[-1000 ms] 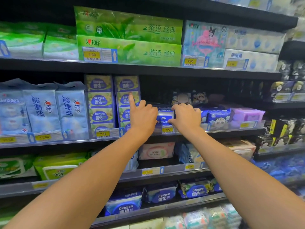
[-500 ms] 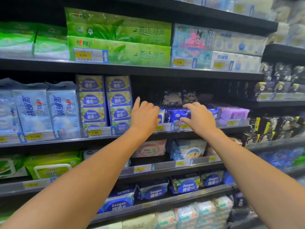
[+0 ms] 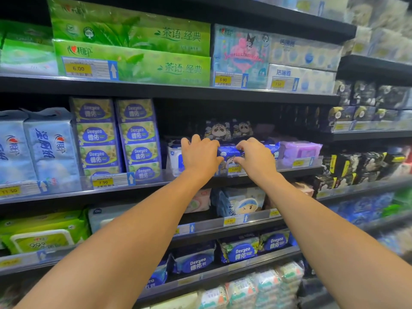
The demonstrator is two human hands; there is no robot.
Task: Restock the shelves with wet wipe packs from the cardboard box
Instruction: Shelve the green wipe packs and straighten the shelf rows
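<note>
On my feed both arms reach up to the middle shelf (image 3: 296,169). The left hand (image 3: 200,158) and the right hand (image 3: 256,160) meet on one blue wet wipe pack (image 3: 229,152), which sits at the front of that shelf just behind the clear rail, above a yellow price tag (image 3: 234,169). On each side I see the fingers (image 3: 197,140) curled over the pack's top and the thumb pressed against its front, so both hands grip it, one at each end. Just left of it stands a white pack (image 3: 175,156) with a blue shield mark, partly hidden by the left hand. Near its right side lies a purple pack (image 3: 298,150). Deeper in, behind the blue one, two panda-face packs (image 3: 219,130) stand upright. Further left are two tall Deeyeo stacks (image 3: 138,139), and green tissue packs (image 3: 133,63) fill the shelf above.
</note>
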